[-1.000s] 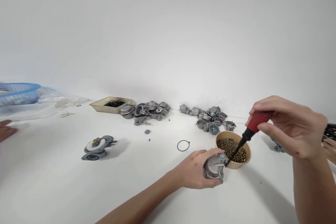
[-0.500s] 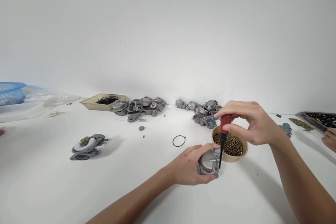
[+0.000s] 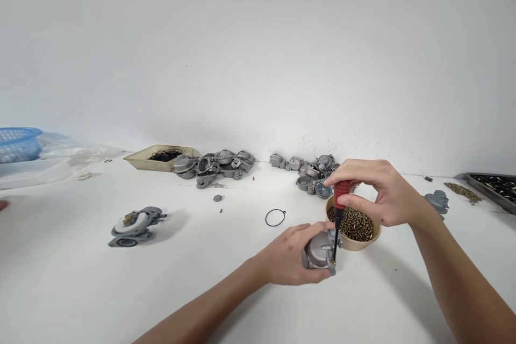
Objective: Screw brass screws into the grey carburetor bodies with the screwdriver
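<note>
My left hand (image 3: 292, 254) is wrapped round a grey metal carburetor (image 3: 320, 252), its rounded bowl facing up. In my right hand (image 3: 377, 191) is a screwdriver (image 3: 342, 199) with a red and black handle, held nearly upright. Its dark shaft points down, and the tip meets a small brass-coloured screw (image 3: 334, 263) at the near right edge of the carburetor. Just behind stands a round tan tub (image 3: 355, 245) full of brass-coloured screws. A black rubber gasket ring (image 3: 275, 217) lies flat to the left of the tub.
An opened carburetor body (image 3: 137, 226) with a white float lies at left. Grey metal parts are piled (image 3: 223, 164) at the back, beside a cream tray (image 3: 135, 160) of black rings. Another pile (image 3: 312, 169) stands behind the tub. A dark tray (image 3: 494, 189) is at far right, a blue basket (image 3: 20, 145) at far left.
The screwdriver has moved slightly left and down, its tip now on the screw. The other person's hand at far right has left the view.
</note>
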Available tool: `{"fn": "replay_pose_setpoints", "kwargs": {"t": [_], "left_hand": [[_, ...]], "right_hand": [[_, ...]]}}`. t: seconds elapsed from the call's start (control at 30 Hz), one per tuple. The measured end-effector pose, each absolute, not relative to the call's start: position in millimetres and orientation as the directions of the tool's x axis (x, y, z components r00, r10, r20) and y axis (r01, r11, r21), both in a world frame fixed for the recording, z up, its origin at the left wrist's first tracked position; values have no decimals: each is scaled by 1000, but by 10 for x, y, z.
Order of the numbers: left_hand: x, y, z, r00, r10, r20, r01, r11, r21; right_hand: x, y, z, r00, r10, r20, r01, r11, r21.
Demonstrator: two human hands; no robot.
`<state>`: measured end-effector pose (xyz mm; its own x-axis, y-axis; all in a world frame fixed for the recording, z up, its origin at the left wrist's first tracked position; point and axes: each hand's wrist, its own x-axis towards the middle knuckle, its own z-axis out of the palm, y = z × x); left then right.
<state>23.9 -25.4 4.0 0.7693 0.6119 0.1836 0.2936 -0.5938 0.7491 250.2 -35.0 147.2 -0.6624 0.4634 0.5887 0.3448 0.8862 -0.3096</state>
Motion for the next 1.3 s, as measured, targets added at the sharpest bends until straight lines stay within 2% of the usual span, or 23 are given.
{"fn": "replay_pose_setpoints", "kwargs": {"t": [0.37, 0.6, 0.83, 1.03, 1.2, 1.3], "left_hand": [[231, -255, 89, 776, 617, 129, 333, -575, 747], [230, -252, 54, 735, 674, 65, 411, -520, 749], [239, -256, 88, 751, 651, 112, 372, -558, 742], [239, -269, 78, 751, 645, 143, 353, -574, 739], [243, -261, 99, 755, 636, 160, 315, -565, 763], [244, -261, 109, 767, 623, 153, 289, -549, 784]], "right_hand": [[2403, -478, 1495, -697, 383, 606, 232, 920, -315], [2283, -702, 1543, -725, 380, 574, 222, 919, -327], [2281, -682, 1509, -717, 430, 550, 355, 903, -243], [2390, -628, 1563, -726, 387, 569, 235, 916, -324], [2462, -589, 1569, -704, 411, 579, 321, 912, -257], [2470, -597, 1568, -712, 408, 571, 275, 911, -307]]}}
